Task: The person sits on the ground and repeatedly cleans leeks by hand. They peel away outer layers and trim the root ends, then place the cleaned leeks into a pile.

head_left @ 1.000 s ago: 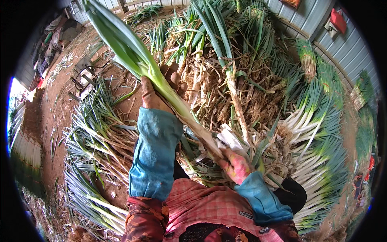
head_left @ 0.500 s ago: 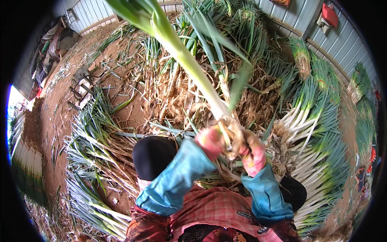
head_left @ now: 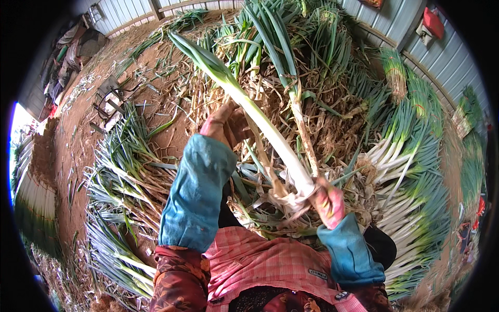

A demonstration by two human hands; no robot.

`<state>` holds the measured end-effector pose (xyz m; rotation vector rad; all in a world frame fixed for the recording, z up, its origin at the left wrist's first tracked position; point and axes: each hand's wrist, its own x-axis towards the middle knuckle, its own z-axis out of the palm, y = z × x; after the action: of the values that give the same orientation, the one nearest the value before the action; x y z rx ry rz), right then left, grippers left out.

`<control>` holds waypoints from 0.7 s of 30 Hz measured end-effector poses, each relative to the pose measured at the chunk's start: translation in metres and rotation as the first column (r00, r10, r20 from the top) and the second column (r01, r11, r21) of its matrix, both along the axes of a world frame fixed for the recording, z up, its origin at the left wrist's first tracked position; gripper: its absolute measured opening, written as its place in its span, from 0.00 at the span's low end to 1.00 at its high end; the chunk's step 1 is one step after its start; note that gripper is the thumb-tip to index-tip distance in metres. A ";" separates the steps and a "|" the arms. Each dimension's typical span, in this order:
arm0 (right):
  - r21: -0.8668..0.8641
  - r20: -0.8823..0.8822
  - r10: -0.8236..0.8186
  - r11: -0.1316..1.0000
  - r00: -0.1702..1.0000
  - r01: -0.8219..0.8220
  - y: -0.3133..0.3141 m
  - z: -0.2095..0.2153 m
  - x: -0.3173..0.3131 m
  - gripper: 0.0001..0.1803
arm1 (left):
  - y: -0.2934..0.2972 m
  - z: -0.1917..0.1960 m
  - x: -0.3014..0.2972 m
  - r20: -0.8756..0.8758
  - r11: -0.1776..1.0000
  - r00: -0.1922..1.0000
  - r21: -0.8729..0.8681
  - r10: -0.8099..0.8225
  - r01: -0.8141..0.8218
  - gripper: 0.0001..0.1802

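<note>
- At mid-view, long white-and-green leek (head_left: 275, 139) slants up-left from root end.
- Blue-sleeved right hand (head_left: 327, 203) grips that end.
- Blue-sleeved left hand (head_left: 227, 125) beside mid-stalk, fingers curled; cannot tell grip.

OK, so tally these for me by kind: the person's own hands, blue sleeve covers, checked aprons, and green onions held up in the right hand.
Left hand and right hand: 2
Blue sleeve covers: 2
Checked apron: 1
Held green onion: 1
Total: 6
</note>
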<state>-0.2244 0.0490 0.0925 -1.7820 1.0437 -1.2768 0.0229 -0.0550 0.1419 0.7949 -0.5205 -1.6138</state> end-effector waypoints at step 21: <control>0.527 0.017 0.121 0.842 0.992 -0.112 -0.082 0.052 0.058 0.05 | 0.002 -0.025 -0.032 -0.193 0.934 0.966 -0.344 -0.169 0.095 0.22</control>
<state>-0.1660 -0.0334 0.1448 -1.4030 1.1426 -0.7941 -0.0089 -0.0534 0.1168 0.3283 -0.6753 -1.6554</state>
